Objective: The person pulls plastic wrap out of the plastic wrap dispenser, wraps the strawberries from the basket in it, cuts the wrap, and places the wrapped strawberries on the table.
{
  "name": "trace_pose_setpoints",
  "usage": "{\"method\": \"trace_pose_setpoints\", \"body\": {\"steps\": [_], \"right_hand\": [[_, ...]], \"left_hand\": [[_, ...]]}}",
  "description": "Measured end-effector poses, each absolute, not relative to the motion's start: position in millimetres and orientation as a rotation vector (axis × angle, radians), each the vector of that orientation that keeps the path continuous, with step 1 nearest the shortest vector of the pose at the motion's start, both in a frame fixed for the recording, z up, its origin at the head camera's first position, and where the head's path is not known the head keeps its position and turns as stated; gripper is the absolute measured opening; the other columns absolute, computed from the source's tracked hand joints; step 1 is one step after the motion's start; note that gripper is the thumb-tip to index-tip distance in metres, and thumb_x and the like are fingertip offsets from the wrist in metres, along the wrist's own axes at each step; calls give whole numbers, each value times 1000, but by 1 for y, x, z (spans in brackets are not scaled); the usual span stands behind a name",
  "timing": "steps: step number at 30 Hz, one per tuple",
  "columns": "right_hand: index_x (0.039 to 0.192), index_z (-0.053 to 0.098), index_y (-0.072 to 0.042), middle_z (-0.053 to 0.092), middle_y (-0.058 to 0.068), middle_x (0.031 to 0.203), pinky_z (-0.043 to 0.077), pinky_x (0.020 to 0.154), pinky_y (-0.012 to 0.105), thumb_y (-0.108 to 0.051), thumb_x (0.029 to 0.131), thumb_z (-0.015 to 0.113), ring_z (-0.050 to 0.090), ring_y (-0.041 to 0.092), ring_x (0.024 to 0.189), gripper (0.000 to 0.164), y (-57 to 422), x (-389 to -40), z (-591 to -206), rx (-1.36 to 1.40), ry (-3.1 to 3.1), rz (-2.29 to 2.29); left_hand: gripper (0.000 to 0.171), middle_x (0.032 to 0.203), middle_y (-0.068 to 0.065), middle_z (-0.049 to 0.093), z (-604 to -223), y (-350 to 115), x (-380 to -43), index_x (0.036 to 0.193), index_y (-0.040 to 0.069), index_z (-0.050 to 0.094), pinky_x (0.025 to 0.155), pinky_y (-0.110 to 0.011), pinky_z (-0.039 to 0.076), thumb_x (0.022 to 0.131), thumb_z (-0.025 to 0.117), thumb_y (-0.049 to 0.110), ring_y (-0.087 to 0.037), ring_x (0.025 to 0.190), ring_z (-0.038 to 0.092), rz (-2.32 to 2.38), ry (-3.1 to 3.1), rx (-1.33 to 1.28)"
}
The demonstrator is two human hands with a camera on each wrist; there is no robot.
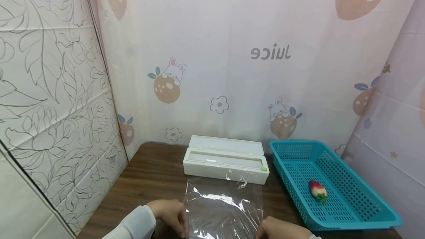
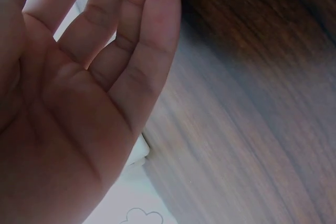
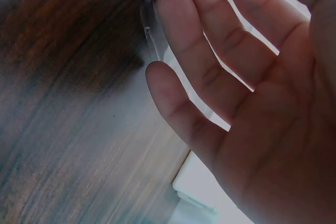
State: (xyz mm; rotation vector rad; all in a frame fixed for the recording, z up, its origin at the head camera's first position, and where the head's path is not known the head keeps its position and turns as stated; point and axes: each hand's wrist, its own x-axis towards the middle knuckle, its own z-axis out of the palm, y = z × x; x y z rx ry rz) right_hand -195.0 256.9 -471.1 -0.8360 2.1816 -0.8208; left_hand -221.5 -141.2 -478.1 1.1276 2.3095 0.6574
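A sheet of clear cling film [image 1: 220,209] stretches from the white cling film dispenser [image 1: 225,172] toward the near edge of the view, shiny and lightly wrinkled. My left hand [image 1: 172,215] pinches its left side, fingers bent downward. On the opposite side my right hand [image 1: 279,228] grips the film, partly cut off by the bottom of the head view. The right wrist view shows crinkled film [image 3: 153,38] beside the fingertips of the right hand [image 3: 247,87]. In the left wrist view the left hand [image 2: 79,93] has its fingers curved, with the pinch itself mostly hidden.
The dispenser's lid [image 1: 227,145] stands raised against the back, and a green slider [image 1: 263,168] sits at its right end. To the right, a teal basket [image 1: 352,226] contains a red and cream strawberry-like item [image 1: 317,190]. Patterned curtains [image 1: 216,65] enclose the dark wooden table [image 1: 142,180].
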Motion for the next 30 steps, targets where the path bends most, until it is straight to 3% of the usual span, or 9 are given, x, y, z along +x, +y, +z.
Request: {"method": "trace_pose_setpoints", "body": {"steps": [10,17,22,30], "right_hand": [[85,76,-21,65,-15,69,50,51,21,-23,91,71,54,-2,55,8,255,-193,-471,-859,2170,-861],[93,73,-17,64,-13,74,52,59,20,-15,94,68,56,0,62,6,256,-195,-473,-822,2121,-873],[94,71,-17,64,-11,76,51,61,20,-14,95,67,57,2,66,5,259,-194,-472,-797,2081,-928],[94,68,-18,61,-12,77,48,60,19,-14,95,68,55,1,68,4,265,-194,-470,-809,2101,-969]], "left_hand": [[18,66,22,66,-479,-143,-220,82,15,81,61,-14,50,74,79,0,12,60,53,659,2291,1087],[14,64,25,63,-475,-146,-219,81,18,81,62,-15,50,74,83,7,10,62,56,637,2322,1059],[12,71,24,66,-467,-155,-223,88,16,80,66,-16,51,78,80,10,8,68,60,732,2312,1039],[25,80,20,66,-457,-169,-237,106,11,76,71,-20,52,82,82,17,4,75,61,886,2369,1096]]}}
